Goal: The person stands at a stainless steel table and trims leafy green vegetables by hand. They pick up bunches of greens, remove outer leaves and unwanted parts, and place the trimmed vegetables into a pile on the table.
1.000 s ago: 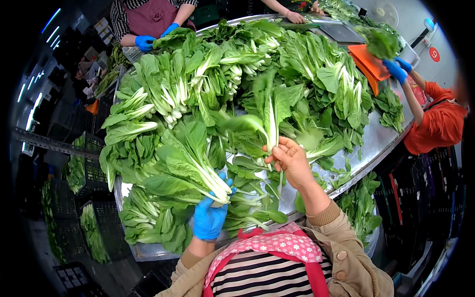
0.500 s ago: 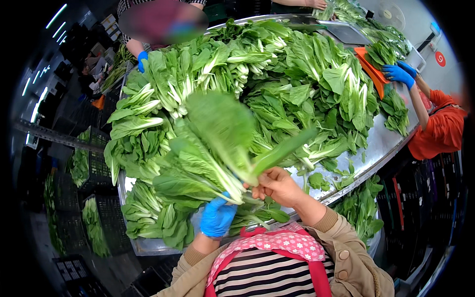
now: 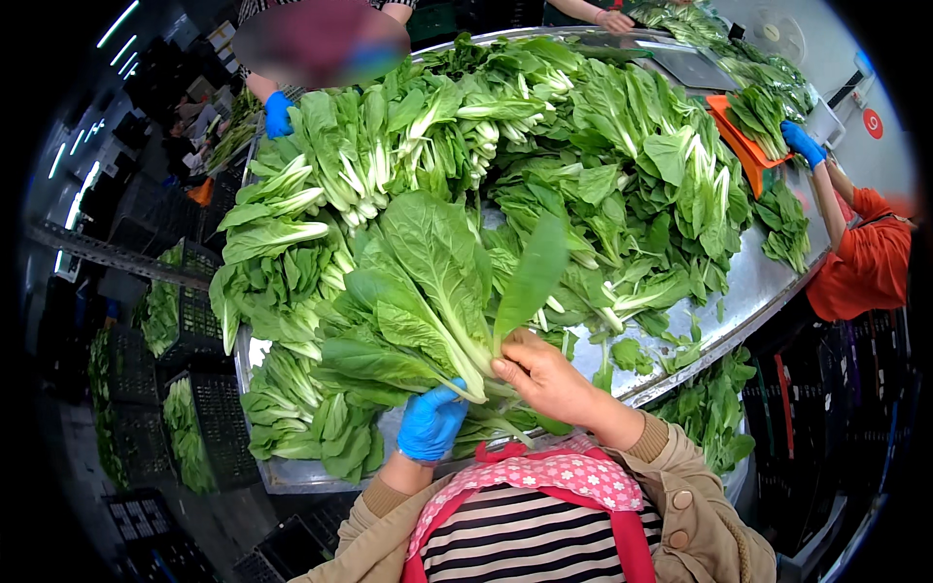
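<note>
My left hand (image 3: 431,424), in a blue glove, is closed around the white stem end of a leafy green vegetable (image 3: 428,267) with broad leaves that fan up and away from me. My bare right hand (image 3: 544,377) pinches the base of an outer leaf (image 3: 533,277) on the right side of the same plant. That leaf stands nearly upright, a little apart from the rest. Both hands are close together over the near edge of the metal table (image 3: 758,282). Part of the stem base is hidden behind my fingers.
Heaps of leafy greens (image 3: 603,194) cover much of the table, with bundles (image 3: 301,418) at the near left. An orange tray (image 3: 741,146) is by a co-worker in orange (image 3: 860,262). Another person's gloved hand (image 3: 279,115) rests at the far left. Black crates (image 3: 224,428) stand below.
The outer leaf has swung from leaning right to nearly upright, and my right hand has come in against the stem base. The co-worker at the right has shifted their hands on the tray.
</note>
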`<state>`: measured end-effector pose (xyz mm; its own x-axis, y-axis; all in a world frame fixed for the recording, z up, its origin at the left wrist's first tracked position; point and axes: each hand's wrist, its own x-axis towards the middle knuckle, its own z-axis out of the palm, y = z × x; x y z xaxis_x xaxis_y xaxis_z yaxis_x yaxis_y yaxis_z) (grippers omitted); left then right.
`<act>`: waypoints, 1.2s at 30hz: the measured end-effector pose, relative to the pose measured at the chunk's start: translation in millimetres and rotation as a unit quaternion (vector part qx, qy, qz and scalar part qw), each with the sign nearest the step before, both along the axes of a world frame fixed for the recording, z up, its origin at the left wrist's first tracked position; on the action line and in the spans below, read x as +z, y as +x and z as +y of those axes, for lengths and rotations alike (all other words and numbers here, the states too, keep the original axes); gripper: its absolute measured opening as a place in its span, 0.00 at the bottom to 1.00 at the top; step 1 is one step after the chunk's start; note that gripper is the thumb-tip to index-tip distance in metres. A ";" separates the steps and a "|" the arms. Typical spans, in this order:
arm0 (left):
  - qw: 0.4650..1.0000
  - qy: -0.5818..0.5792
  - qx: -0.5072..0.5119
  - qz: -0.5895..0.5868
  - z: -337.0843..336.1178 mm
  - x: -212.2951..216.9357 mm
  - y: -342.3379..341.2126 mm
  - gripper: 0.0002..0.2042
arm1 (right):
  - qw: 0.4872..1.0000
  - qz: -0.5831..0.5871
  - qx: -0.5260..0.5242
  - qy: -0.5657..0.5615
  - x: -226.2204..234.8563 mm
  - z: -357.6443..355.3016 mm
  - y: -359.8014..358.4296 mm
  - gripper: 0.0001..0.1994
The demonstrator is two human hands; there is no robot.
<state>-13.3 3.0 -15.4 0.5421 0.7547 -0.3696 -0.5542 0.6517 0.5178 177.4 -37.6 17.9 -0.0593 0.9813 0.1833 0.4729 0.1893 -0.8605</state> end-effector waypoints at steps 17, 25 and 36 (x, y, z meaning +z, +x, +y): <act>0.987 -0.022 0.131 -0.086 31.5 24.6 -6.5 0.29 | 0.972 0.010 0.079 0.220 -2.0 -23.0 -11.6 0.10; 0.985 0.082 0.143 -0.050 29.9 38.3 -23.4 0.32 | 0.967 -0.198 -0.153 0.051 -43.2 2.3 46.8 0.09; 0.998 0.022 0.061 -0.006 9.5 29.6 -9.1 0.37 | 0.888 0.380 -0.225 -0.126 -57.0 10.8 43.8 0.12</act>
<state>-22.4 12.5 14.2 0.4502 0.8304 -0.3282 -0.6340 0.5561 0.5374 221.2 -26.8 -39.2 0.3965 0.8897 -0.2263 -0.2832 -0.1159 -0.9520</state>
